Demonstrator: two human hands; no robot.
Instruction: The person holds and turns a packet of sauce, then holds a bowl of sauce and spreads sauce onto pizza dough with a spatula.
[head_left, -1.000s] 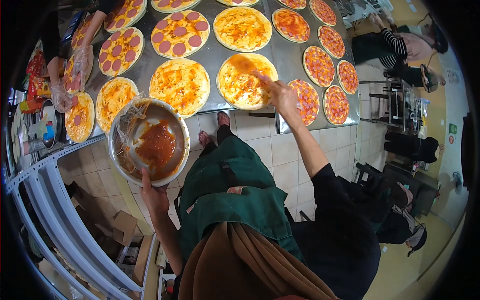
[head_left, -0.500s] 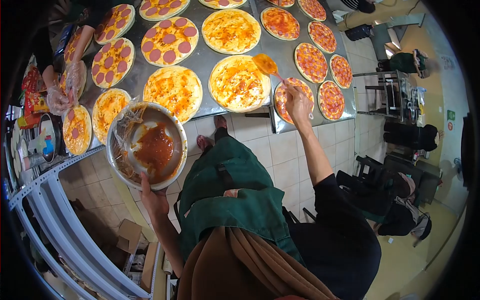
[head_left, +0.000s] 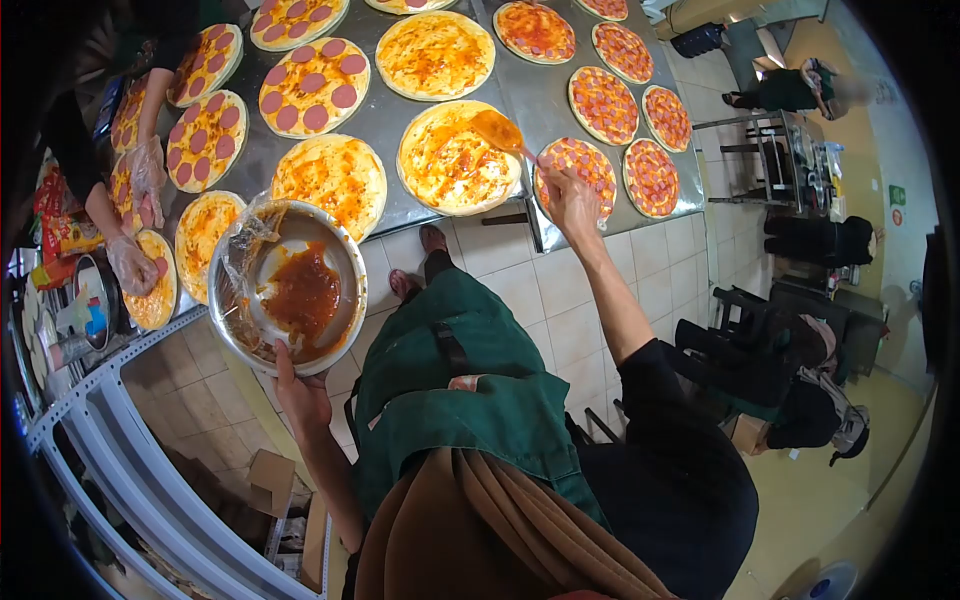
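My left hand (head_left: 302, 392) is closed on the rim of a steel bowl (head_left: 347, 325), thumb over the edge. Red sauce (head_left: 303, 292) lies in the bottom of the bowl, and crumpled plastic wrap (head_left: 240, 250) clings to its left side. In my right hand (head_left: 573, 203) is the handle of a spoon (head_left: 497, 131). Its sauce-coated head is over the upper right of a sauce-streaked pizza base (head_left: 450, 165); whether it touches cannot be told. Beside it lies another sauced base (head_left: 328, 190). A pizza with small sausage pieces (head_left: 590, 170) sits partly behind my right hand.
Several pizzas with sausage slices (head_left: 312, 88) cover the metal table (head_left: 400, 215). At the left, a co-worker's plastic-gloved hand (head_left: 132, 264) touches a sauced base (head_left: 152, 300). A metal rack (head_left: 130, 440) stands at lower left. Another person (head_left: 790, 92) is at the far right.
The spoon has moved left and down over the base, along with my right hand. A co-worker's gloved hand has come down onto the leftmost base. The view has shifted slightly.
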